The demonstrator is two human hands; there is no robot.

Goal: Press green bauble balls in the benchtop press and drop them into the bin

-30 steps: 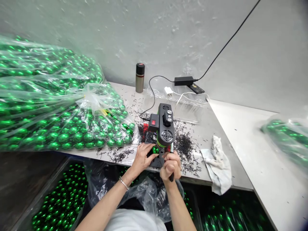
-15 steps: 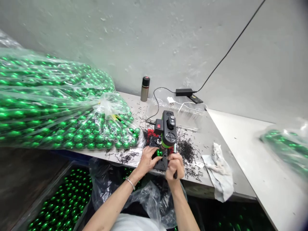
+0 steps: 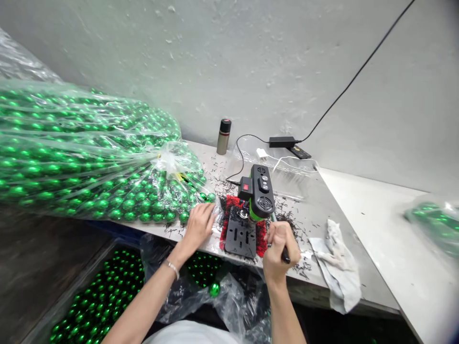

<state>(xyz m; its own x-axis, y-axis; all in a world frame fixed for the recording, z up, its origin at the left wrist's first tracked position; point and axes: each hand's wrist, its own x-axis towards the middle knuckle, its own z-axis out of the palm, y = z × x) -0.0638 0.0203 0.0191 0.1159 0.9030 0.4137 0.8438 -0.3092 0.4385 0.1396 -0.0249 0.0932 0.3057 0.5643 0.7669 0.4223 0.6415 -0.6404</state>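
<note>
Biggest first: the grey desk (image 3: 324, 196), w/ the big clear bag (image 3: 71, 157) of green balls filling its L side; below the front edge, a heap of green balls (image 3: 96, 291). Approx. mid-desk stands the blk machine (image 3: 261, 186), its head's long axis running away from the person. Its slotted base plate (image 3: 233, 244) shows no ball on it & sits btwn the two hands, over a red mat (image 3: 261, 241).

R hand (image 3: 281, 249): grip closed round the machine's lever (image 3: 285, 256), whose long axis slants from the head twd the person, slightly R; blk end pokes out of the fist. L hand (image 3: 197, 225): at the bag's near R corner, fingers fwd & close together; can't tell if its grip has anything. It's the nearer hand to the bag, L of the plate.

One loose green ball (image 3: 214, 289) shows below the desk edge, btwn the forearms, nearer L hand, down & R of it; resting or mid-air, can't tell. Smallest: blk bits (image 3: 289, 219) scattered approx. all round the machine.
</note>
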